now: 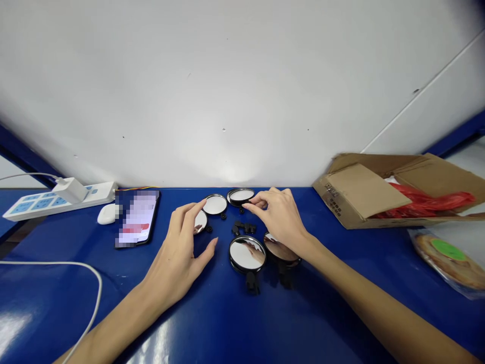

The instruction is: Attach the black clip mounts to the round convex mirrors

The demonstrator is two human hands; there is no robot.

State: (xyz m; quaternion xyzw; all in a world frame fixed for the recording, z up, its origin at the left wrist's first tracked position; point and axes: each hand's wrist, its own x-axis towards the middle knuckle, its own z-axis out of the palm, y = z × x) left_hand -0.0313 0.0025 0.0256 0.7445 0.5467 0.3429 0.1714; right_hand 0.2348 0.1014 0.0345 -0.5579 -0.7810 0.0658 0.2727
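Observation:
Several small round mirrors in black rims lie on the blue table. My right hand (pixel 278 210) pinches the edge of the far round mirror (pixel 241 195), which overlaps another mirror's edge beneath it. My left hand (pixel 182 247) is spread, thumb apart, its index fingertip beside a second mirror (pixel 215 205). Whether it touches that rim, I cannot tell. A third mirror (pixel 200 222) is partly behind the left fingers. Nearer me, a mirror with a black clamp (pixel 247 254) lies beside another mirror (pixel 278 247), partly covered by my right wrist. Small black joint pieces (pixel 242 228) lie between the hands.
At left are a power strip (pixel 34 203) with a plugged-in charger (pixel 70 190), a white case (pixel 107 214), a phone (pixel 138 217) and a white cable (pixel 49 263). At right stand an open cardboard box (pixel 364 189) with red plastic and a wrapped round item (pixel 450 258). A white wall (pixel 223 91) rises behind.

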